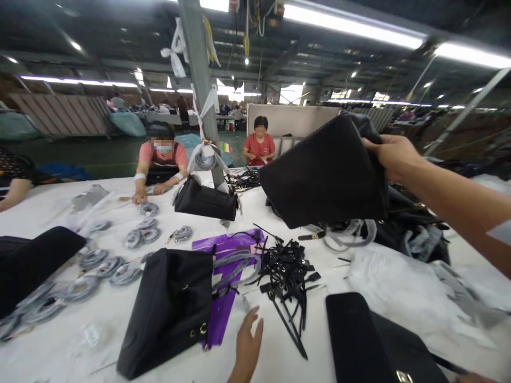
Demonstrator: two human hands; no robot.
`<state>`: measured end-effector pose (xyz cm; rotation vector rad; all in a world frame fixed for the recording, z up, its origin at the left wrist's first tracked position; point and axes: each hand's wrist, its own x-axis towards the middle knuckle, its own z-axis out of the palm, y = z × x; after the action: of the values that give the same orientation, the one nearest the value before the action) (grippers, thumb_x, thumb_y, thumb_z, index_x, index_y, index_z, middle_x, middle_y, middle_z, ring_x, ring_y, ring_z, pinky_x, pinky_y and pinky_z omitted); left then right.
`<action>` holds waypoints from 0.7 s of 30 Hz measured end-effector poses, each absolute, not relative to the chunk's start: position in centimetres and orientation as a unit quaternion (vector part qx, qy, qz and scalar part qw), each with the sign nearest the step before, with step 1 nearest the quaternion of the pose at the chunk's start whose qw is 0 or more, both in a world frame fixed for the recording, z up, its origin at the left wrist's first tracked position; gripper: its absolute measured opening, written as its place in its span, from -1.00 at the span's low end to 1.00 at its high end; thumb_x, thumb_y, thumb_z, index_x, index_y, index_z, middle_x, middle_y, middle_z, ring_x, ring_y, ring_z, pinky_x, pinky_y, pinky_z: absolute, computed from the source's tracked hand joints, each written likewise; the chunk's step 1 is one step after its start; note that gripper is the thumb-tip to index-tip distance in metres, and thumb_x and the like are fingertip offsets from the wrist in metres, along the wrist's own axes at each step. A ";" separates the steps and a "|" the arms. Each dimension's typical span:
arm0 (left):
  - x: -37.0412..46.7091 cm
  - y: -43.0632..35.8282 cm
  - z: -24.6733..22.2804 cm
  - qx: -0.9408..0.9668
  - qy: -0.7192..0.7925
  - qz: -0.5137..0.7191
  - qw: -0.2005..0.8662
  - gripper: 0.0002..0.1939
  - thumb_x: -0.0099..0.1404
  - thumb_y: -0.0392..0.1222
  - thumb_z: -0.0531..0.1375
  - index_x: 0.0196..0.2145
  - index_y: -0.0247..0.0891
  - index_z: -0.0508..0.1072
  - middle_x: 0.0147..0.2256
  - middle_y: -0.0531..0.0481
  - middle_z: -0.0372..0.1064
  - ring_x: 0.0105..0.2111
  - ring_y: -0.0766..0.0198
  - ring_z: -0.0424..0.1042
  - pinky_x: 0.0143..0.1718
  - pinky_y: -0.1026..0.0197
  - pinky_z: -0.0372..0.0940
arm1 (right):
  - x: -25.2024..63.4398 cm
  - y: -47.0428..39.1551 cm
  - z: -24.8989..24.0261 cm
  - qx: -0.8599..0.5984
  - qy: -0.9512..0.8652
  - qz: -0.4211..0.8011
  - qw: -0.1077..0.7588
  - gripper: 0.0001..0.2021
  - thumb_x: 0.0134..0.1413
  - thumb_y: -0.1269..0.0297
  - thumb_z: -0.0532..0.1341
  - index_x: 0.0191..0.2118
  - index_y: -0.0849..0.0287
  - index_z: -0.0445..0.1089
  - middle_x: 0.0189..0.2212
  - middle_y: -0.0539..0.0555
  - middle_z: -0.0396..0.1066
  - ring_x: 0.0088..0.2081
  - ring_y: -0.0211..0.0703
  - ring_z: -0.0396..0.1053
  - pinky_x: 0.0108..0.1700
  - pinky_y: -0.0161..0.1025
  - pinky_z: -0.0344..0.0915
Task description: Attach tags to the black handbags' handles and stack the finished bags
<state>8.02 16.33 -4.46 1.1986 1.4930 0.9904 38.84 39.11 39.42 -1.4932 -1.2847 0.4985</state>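
High on the right, my right hand (pixel 393 154) grips the top edge of a black handbag (pixel 319 175), which hangs tilted above the table. My left hand (pixel 248 343) is low in the middle, fingers apart, holding nothing. To its left lies another black handbag (pixel 167 303) with gold eyelets and wrapped handles, partly over a purple sheet (pixel 221 314). A heap of black straps with tags (pixel 287 271) lies just beyond my left hand. At the bottom right, a black bag with a gold clasp (pixel 355 335) is cut off by the frame.
Coiled wrapped straps (pixel 93 259) spread over the left of the white table (pixel 247 229). A small black bag (pixel 205 199) stands by a post (pixel 203 74). Clear plastic (pixel 399 282) lies right. Two co-workers (pixel 162 154) (pixel 259 143) sit opposite; another person's arm (pixel 16 191) shows far left.
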 end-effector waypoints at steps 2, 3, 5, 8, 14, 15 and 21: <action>7.9 16.1 0.9 0.403 0.565 0.469 0.546 -0.44 0.20 0.09 0.17 0.08 -0.26 0.37 0.11 -0.23 0.31 0.08 0.02 0.33 0.12 0.00 0.21 | 36.7 34.8 40.4 -0.597 -0.518 0.265 0.552 -0.54 0.21 0.23 0.15 0.11 0.48 0.24 -0.14 0.37 0.44 -0.36 -0.25 0.40 -0.32 -0.22 0.26; 7.7 15.7 3.5 0.388 0.528 0.499 0.568 -0.43 0.20 0.09 0.18 0.10 -0.25 0.34 0.12 -0.22 0.29 0.11 0.05 0.29 0.15 0.02 0.16 | 35.7 32.8 40.4 -0.585 -0.507 0.296 0.559 -0.61 0.20 0.29 0.16 0.08 0.42 0.29 -0.20 0.29 0.48 -0.38 -0.26 0.41 -0.33 -0.24 0.27; 7.3 14.3 7.9 0.390 0.469 0.529 0.590 -0.45 0.19 0.10 0.21 0.07 -0.22 0.37 0.11 -0.19 0.30 0.12 0.07 0.27 0.18 0.04 0.10 | 33.7 29.3 39.4 -0.556 -0.484 0.366 0.568 -0.77 0.18 0.39 0.18 -0.04 0.27 0.39 -0.35 0.09 0.52 -0.44 -0.30 0.40 -0.37 -0.29 0.30; 6.7 10.4 11.8 0.391 0.421 0.533 0.621 -0.51 0.22 0.11 0.18 0.01 -0.21 0.41 0.05 -0.17 0.35 0.08 0.08 0.29 0.15 0.04 0.13 | 30.7 24.8 36.1 -0.511 -0.441 0.483 0.558 -0.92 0.15 0.41 0.21 -0.25 0.16 0.45 -0.50 -0.03 0.50 -0.53 -0.30 0.39 -0.45 -0.33 0.37; 5.7 1.0 12.5 0.208 0.428 0.502 0.723 -0.55 0.16 0.13 0.24 -0.17 -0.31 0.43 -0.24 -0.13 0.44 -0.25 0.21 0.42 -0.15 0.15 0.30 | 25.7 18.2 25.6 -0.485 -0.309 0.616 0.539 -0.94 0.04 0.34 0.29 -0.32 0.17 0.43 -0.51 0.01 0.51 -0.49 -0.19 0.47 -0.43 -0.31 0.46; 5.4 -0.3 12.2 0.183 0.439 0.516 0.712 -0.58 0.13 0.10 0.27 -0.24 -0.33 0.43 -0.31 -0.10 0.43 -0.31 0.24 0.41 -0.18 0.18 0.30 | 25.3 17.5 23.5 -0.482 -0.290 0.634 0.530 -0.91 0.02 0.32 0.30 -0.31 0.17 0.42 -0.50 0.02 0.52 -0.49 -0.17 0.47 -0.42 -0.30 0.46; 3.5 -5.1 9.1 0.158 0.571 0.538 0.600 -0.56 0.07 0.11 0.30 -0.29 -0.33 0.40 -0.44 -0.03 0.39 -0.43 0.30 0.38 -0.32 0.25 0.29 | 26.2 15.3 10.0 -0.513 -0.371 0.621 0.462 -0.78 0.05 0.11 0.21 -0.24 0.12 0.38 -0.39 0.09 0.53 -0.33 -0.03 0.51 -0.28 -0.12 0.47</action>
<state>3.55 -5.09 9.13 0.3652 1.3241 1.2476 26.16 15.28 9.98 -1.2616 -0.9117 1.5279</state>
